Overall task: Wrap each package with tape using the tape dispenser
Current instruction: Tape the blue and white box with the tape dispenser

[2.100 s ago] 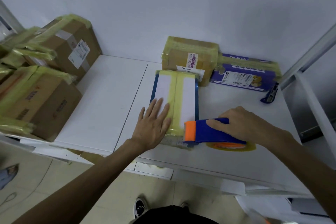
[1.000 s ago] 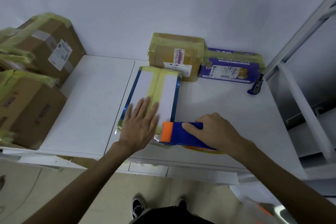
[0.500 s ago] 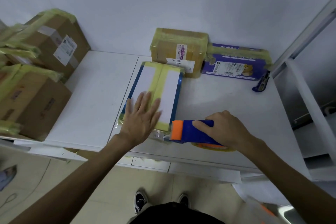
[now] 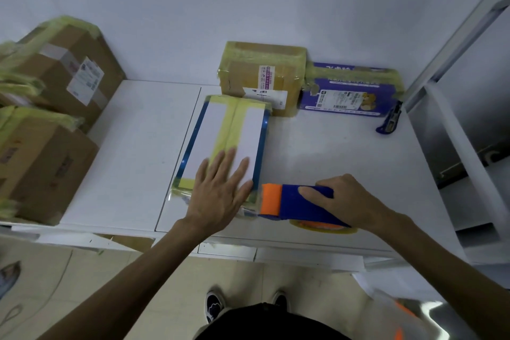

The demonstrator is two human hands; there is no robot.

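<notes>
The left grip (image 4: 218,197), fingers (image 4: 227,165) straight and spread, presses the flat white blue-edged yellow-taped package (image 4: 249,130) mid-frame on the white counter (image 4: 331,152); the right grip (image 4: 352,201) clasps the blue-and-orange tape dispenser (image 4: 287,203) at its lower-right corner.

On our white counter (image 4: 331,152) we see a flat blue-edged white package (image 4: 209,130) at centre, a taped brown cardboard box (image 4: 262,69) and purple carton (image 4: 350,96) along the back edge.
</notes>
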